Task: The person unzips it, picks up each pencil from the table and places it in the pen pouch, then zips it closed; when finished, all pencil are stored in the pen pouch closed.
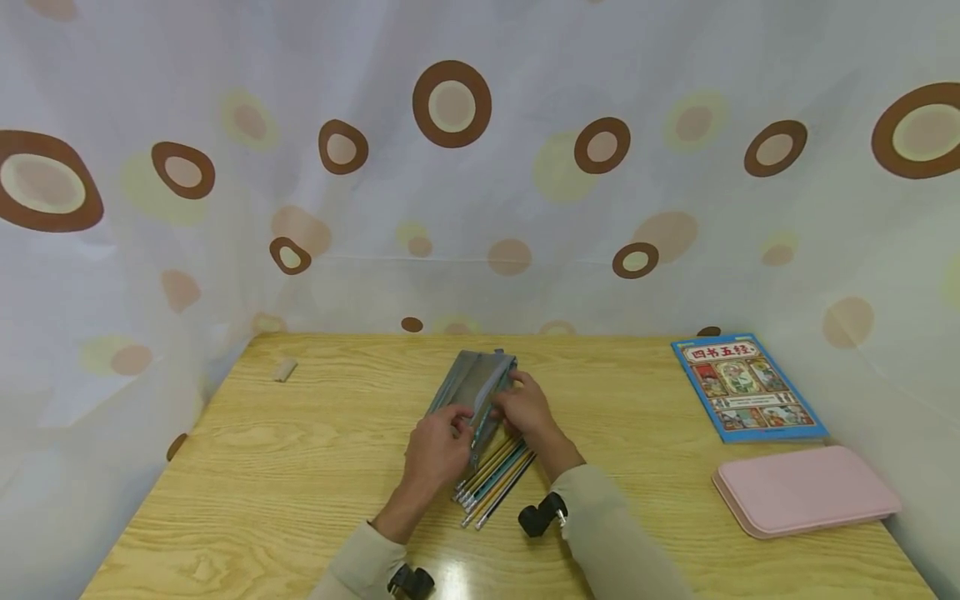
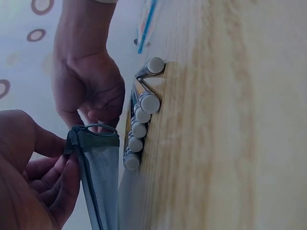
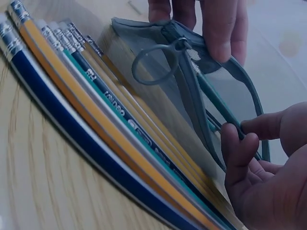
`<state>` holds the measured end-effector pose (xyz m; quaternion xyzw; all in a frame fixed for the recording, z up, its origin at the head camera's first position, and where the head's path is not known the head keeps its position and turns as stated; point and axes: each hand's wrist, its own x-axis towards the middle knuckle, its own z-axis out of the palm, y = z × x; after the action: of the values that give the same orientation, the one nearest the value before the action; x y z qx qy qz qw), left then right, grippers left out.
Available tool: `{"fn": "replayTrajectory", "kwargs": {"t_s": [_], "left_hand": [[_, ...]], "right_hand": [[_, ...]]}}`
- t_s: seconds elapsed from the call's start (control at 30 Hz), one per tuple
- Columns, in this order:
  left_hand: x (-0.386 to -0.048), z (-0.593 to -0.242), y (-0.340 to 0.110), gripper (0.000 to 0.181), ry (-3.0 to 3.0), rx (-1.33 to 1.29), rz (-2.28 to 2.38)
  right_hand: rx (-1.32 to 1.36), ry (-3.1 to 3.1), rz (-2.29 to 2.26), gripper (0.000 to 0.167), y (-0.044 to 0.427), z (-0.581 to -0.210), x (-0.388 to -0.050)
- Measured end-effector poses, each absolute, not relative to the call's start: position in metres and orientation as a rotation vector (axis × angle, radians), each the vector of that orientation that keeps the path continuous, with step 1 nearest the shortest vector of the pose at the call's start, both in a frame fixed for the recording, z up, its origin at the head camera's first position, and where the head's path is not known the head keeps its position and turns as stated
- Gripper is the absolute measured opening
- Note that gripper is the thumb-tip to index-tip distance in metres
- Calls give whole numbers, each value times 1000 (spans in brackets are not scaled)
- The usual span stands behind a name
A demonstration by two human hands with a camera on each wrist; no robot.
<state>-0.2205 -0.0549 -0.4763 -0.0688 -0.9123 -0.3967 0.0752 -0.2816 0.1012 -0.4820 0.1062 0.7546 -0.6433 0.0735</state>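
A grey mesh zip pencil pouch [image 1: 467, 377] lies on the table, its zipper open. My left hand [image 1: 438, 448] pinches the pouch's edge near the zip end; in the left wrist view those fingers [image 2: 53, 184] grip the corner beside a ring pull [image 3: 156, 64]. At the opening, my right hand [image 1: 528, 408] pinches a green pencil [image 3: 218, 98] that lies partly inside the pouch. Several loose pencils [image 1: 497, 483], yellow, green and dark blue, lie side by side next to the pouch, eraser ends toward me. The right hand hides their far ends in the head view.
A blue-edged book [image 1: 750, 387] lies at the back right. In front of it sits a pink case [image 1: 806, 492]. A small beige block [image 1: 285, 370] rests at the back left. A patterned curtain [image 1: 480, 192] surrounds the wooden table [image 1: 300, 467].
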Motion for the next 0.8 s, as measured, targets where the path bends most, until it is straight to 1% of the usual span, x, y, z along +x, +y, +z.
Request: {"fn": "replayTrajectory", "kwargs": {"t_s": [0.27,0.57,0.8], "left_hand": [[-221,-475,-57,22,-2727,-194,-1184],[-221,-474,-58,21,-2700,-193,-1201],[-220,-475,-57,21,-2699,-188,-1209]], "right_hand": [[232,2360,-1857,57,95,-479,-278],[151,2409,-1780,43,117,-474,-266],[69,2560,-1611,43,131,-472,-247]]}}
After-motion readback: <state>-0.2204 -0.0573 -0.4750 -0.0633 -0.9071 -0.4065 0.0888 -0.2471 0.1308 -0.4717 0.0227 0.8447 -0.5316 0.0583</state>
